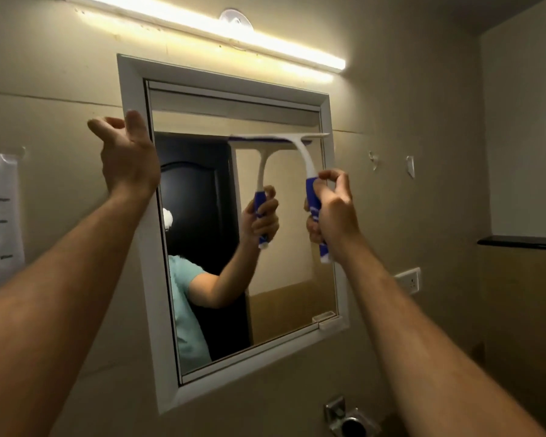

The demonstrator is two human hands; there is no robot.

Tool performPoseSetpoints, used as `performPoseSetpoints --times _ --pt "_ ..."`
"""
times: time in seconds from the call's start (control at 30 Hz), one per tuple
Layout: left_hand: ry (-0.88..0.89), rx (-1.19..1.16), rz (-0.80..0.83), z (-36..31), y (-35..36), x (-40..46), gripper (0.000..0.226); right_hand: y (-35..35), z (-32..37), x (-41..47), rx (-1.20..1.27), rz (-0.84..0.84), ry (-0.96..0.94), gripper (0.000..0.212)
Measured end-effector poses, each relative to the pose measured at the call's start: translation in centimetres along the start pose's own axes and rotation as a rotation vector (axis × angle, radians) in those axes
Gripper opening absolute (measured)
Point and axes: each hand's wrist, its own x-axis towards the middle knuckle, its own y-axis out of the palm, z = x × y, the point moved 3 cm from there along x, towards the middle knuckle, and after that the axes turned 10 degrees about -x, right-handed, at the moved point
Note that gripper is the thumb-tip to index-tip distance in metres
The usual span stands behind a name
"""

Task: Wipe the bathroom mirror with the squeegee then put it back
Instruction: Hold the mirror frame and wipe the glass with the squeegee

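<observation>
At three o'clock on the mirror [278,253], the right hand [331,212] curls around the blue handle of the squeegee [303,159], index finger and thumb pinching near its top, while the white blade lies flat against the glass toward one o'clock. Over at nine o'clock, the left hand [130,152] rests on the white frame [158,310] with fingers loosely spread. A tube light [265,39] glows at twelve o'clock above.

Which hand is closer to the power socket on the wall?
Right. The right hand holds the squeegee just left of the socket; the left hand is across the mirror.
</observation>
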Motion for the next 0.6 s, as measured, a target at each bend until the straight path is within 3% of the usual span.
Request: performPoseSetpoints --times 0.13,0.37,0.6 --pt "0.063 0.015 -0.036 0.8 0.1 -0.3 0.048 -0.3 1.0 2.0 -0.023 -0.009 -0.063 0.022" --pt "0.077 0.001 -0.061 1.6 0.1 -0.1 0.049 -0.7 -3.5 -2.1 0.02 -0.053 0.018 0.021" --pt "0.105 0.019 -0.067 2.0 0.1 0.1 0.048 -0.1 1.5 1.8 -0.055 -0.072 -0.145 0.034"
